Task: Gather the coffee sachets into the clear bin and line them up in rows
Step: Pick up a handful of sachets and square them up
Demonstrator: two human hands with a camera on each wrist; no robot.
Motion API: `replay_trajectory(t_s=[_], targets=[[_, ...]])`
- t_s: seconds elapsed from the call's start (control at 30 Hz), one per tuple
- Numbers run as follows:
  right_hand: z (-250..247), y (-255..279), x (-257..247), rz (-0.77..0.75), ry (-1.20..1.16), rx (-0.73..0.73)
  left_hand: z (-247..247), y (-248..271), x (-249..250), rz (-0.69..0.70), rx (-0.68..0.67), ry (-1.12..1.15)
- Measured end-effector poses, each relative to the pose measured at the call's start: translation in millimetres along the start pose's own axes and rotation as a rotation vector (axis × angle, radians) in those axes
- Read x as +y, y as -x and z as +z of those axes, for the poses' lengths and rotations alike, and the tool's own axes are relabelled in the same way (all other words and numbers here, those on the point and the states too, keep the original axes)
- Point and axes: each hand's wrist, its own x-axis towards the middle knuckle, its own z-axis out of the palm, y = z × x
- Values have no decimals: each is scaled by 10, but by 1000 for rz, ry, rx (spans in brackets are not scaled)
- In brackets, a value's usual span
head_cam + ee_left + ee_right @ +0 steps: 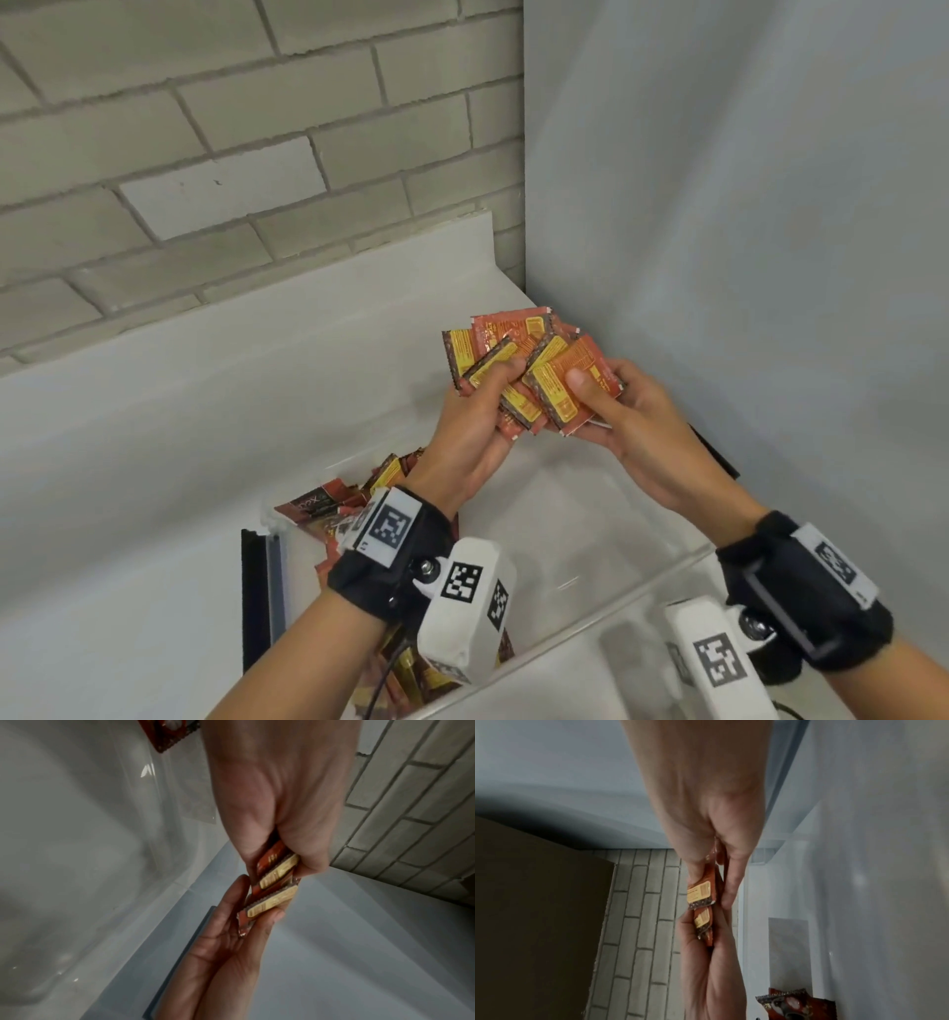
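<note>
While both hands (554,416) grip: sachets (518,360) fanned upward.

From the head we looked down over the bench (154,462) corner; each wrist camera looked closely along its hand, and all shared the sachets (534,370).

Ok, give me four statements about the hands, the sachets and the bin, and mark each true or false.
1. Both the left hand and the right hand hold the fan of sachets. True.
2. The clear bin holds no sachets. False: loose sachets lie at its left end.
3. The held sachets are above the bin. True.
4. The wall behind is wooden. False: it is a brick wall.
</note>
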Motion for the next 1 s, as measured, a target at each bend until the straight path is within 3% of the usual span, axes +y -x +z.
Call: replay_trajectory(t_s=[0.3,0.5,0.63,0.73,0.87,1.0], targets=[[-30,-51,-9,5,-13,81,-88,-69,27,102,100,-5],[8,-7,-6,126,-45,-119,-63,-69,7,136,99,50],[-35,-49,-13,20,-107,58,-73,-65,13,131,72,39],[-47,-83,-28,-16,-188,91,-56,-37,1,92,33,31],[-39,-74,-62,-23,-266,48,-40,-21,5,91,4,51],[-1,-53,-46,76,-251,-62,-57,-29,37,118,32,73]])
